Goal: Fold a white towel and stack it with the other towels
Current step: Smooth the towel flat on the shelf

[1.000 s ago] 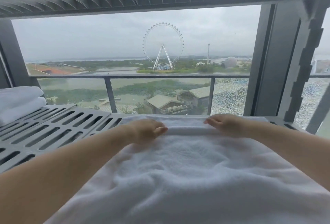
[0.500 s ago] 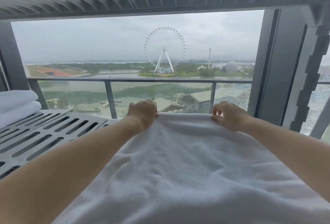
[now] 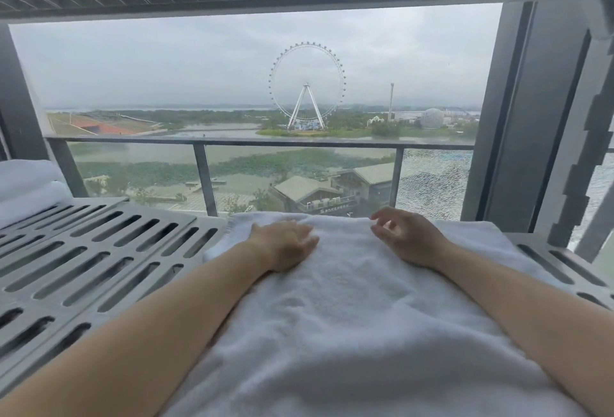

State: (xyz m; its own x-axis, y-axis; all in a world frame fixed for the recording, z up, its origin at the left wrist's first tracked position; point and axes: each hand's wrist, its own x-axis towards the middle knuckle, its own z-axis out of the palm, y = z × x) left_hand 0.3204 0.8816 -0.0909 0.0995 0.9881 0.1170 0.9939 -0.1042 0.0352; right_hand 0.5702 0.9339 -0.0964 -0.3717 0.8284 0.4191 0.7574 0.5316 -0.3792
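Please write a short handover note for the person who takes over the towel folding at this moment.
Left hand lies flat on the white terry towel; right hand rests near its far edge, fingers loosely curled, holding nothing. Towel lies on the grey slotted surface, seemingly doubled over once. Remaining: finish folding, then put it on the stack of folded white towels at far left.

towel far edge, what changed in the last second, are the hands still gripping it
Half a second ago both hands pinched the far edge of the towel and held it up. Now it lies flat again: the left hand rests open on it, and the right hand has let go, fingers loosely curled. The folded towels at left and the slotted shelf have not moved.
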